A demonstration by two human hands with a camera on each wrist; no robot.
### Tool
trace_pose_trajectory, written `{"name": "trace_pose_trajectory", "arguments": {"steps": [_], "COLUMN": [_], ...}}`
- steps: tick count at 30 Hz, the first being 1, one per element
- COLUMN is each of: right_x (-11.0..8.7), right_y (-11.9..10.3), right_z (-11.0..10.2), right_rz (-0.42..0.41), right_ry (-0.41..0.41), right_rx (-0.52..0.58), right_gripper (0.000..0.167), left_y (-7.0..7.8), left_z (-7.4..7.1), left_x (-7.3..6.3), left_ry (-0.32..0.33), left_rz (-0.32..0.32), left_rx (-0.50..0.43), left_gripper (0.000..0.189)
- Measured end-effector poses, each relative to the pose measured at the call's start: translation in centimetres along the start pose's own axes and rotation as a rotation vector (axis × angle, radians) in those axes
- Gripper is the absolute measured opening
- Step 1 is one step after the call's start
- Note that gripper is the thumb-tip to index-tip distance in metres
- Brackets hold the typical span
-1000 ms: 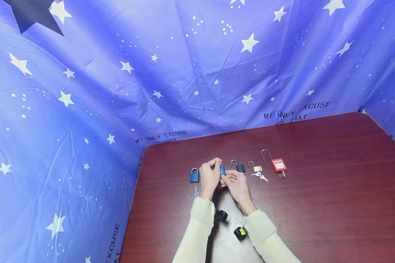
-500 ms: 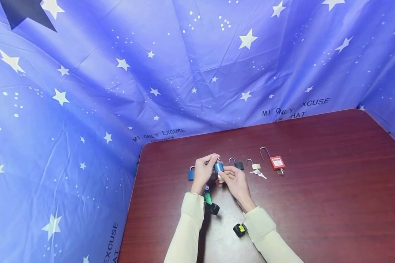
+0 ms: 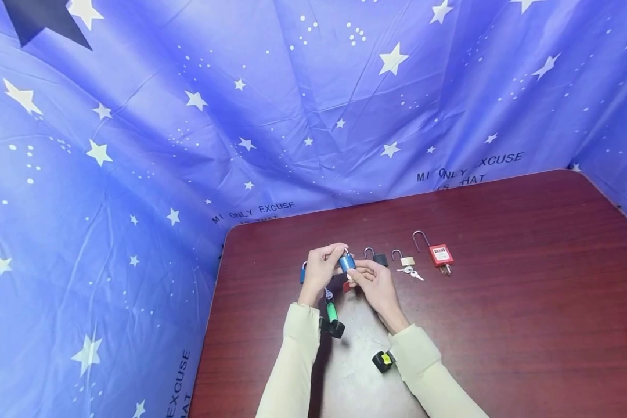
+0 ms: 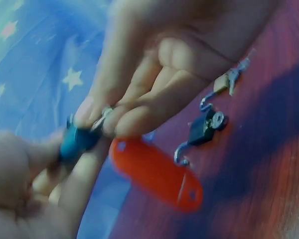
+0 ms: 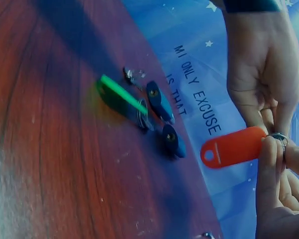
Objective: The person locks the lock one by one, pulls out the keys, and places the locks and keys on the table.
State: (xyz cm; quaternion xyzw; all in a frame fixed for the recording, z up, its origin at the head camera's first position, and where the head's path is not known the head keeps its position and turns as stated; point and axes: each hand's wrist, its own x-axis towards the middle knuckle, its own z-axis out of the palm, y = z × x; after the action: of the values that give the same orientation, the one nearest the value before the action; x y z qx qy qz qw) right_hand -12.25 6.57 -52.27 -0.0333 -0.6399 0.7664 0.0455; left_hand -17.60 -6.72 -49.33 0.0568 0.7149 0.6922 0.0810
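In the head view my left hand [image 3: 320, 271] holds a small blue padlock [image 3: 347, 263] by its upper end, above the table. My right hand [image 3: 377, 285] is at the padlock's lower end. The left wrist view shows the right hand pinching a key [image 4: 103, 118] against the teal-looking padlock [image 4: 77, 143]; how far the key is in cannot be seen. From the key's ring [image 5: 278, 137] hangs a red tag [image 5: 234, 147]. Another blue padlock [image 3: 303, 272], partly hidden, stands behind the left hand. A green key tag [image 3: 332, 313] lies below that hand.
On the reddish-brown table [image 3: 517, 290], right of the hands, lie a black padlock [image 3: 379, 260], a brass padlock [image 3: 407, 261] with keys [image 3: 414, 274], and a red padlock [image 3: 441, 255], all with raised shackles. A starry blue curtain [image 3: 313, 116] borders the table.
Both hands have turned the held padlock from edge-on to face the head camera. My left hand has shifted left, uncovering the green tag and covering part of the blue padlock behind.
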Motion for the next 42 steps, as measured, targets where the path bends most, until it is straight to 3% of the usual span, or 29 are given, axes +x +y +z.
{"name": "trace_pose_trajectory", "arguments": {"steps": [4,8,13,19,26,31,36,42], "right_x": [0.3,0.5,0.5,0.3,0.1,0.1,0.0,0.0], "right_y": [-0.2,-0.3,-0.2,-0.2,-0.4,-0.4,0.1,0.7], "right_z": [-0.1,-0.2,-0.1,0.3,0.7,0.6,0.0,-0.4], "right_rz": [-0.008,-0.025,-0.013,0.002,-0.024,-0.014,0.018,0.058], "right_ry": [-0.019,-0.027,0.01,0.037,0.073,0.075,0.091,0.088], "right_rx": [-0.007,-0.031,-0.037,-0.01,-0.052,-0.079,-0.078,-0.094], "right_gripper": [0.026,0.026,0.024,0.025,0.024,0.024,0.03,0.029], "left_y": [0.5,0.7,0.3,0.2,0.0,-0.2,-0.7,-1.4], "left_z": [0.2,0.3,0.5,1.2,2.4,2.6,2.5,2.0], "left_x": [0.1,0.4,0.4,-0.2,-0.7,-0.5,-0.7,-1.6], "left_ry": [0.06,0.075,0.073,0.183,0.268,0.245,0.181,0.155], "left_rz": [0.017,0.042,0.098,0.147,0.152,0.143,0.108,0.039], "left_rx": [0.016,0.025,0.142,0.281,0.255,0.263,0.37,0.245], "left_gripper": [0.023,0.024,0.023,0.02,0.019,0.018,0.023,0.043]}}
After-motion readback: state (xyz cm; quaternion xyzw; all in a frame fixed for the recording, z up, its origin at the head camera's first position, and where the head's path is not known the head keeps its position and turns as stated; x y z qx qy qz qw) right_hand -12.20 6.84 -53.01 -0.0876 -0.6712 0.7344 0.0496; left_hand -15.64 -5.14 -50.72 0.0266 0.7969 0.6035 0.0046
